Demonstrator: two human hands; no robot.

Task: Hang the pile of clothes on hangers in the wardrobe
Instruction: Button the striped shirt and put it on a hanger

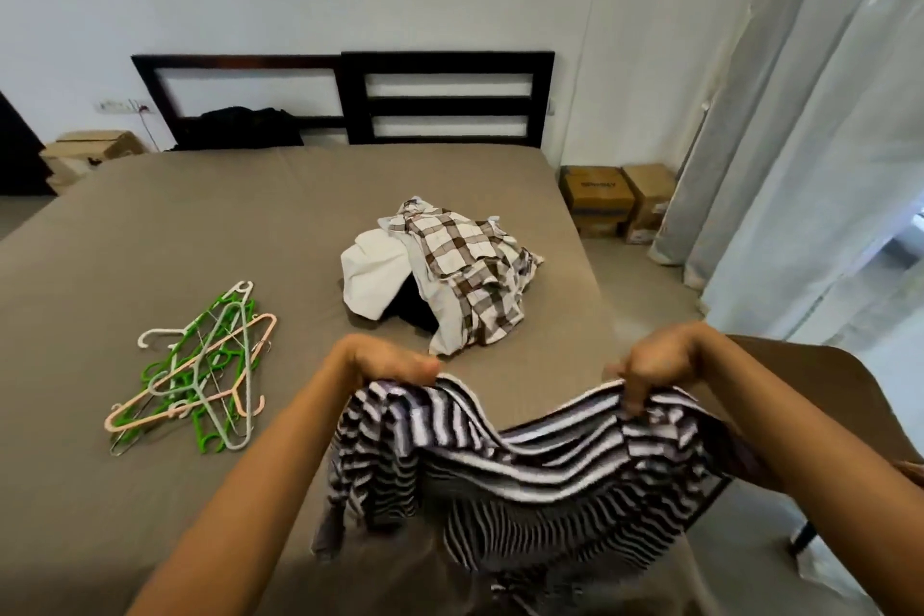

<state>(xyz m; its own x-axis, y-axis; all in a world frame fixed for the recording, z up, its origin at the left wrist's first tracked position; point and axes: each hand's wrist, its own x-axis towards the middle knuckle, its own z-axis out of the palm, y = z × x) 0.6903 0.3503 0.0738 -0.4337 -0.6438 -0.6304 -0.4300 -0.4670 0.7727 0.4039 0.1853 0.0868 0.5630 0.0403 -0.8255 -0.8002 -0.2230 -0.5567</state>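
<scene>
Fingers (632,395) of my left hand (385,363) and right hand (660,360) pinch the striped shirt (525,460) along its top edge, spreading it nearest me, I judge to find its shoulders. Hangers (200,370) lie tangled left on the bed (150,225), within easy reach; farther, the pile of clothes (450,280) waits.
</scene>
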